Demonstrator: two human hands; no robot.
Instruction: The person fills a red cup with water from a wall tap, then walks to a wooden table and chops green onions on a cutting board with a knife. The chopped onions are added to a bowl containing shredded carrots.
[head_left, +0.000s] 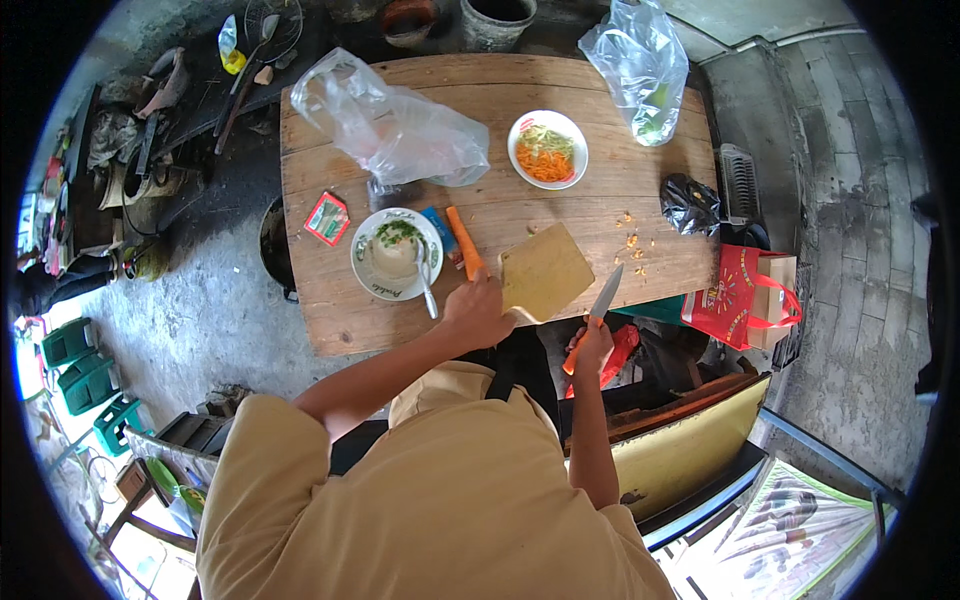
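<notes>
My left hand (480, 309) is closed around the lower end of a carrot (465, 241), left of a wooden cutting board (547, 273). In my right hand (592, 346) is a kitchen knife (606, 295) with an orange handle, its blade pointing up near the table's front edge. A bowl (369, 277) with chopped green herbs, a pale mixture and a spoon (427, 285) stands left of the carrot. Shredded carrot and a pale green shredded vegetable fill a white bowl (582, 150) farther back. Orange scraps (632, 241) lie right of the board.
The wooden table (330, 315) also bears a clear plastic bag (420, 139), another bag (645, 67) at the back right, a black plastic bag (688, 204) and a red-edged packet (328, 219). A red tote bag (731, 300) stands off the right edge.
</notes>
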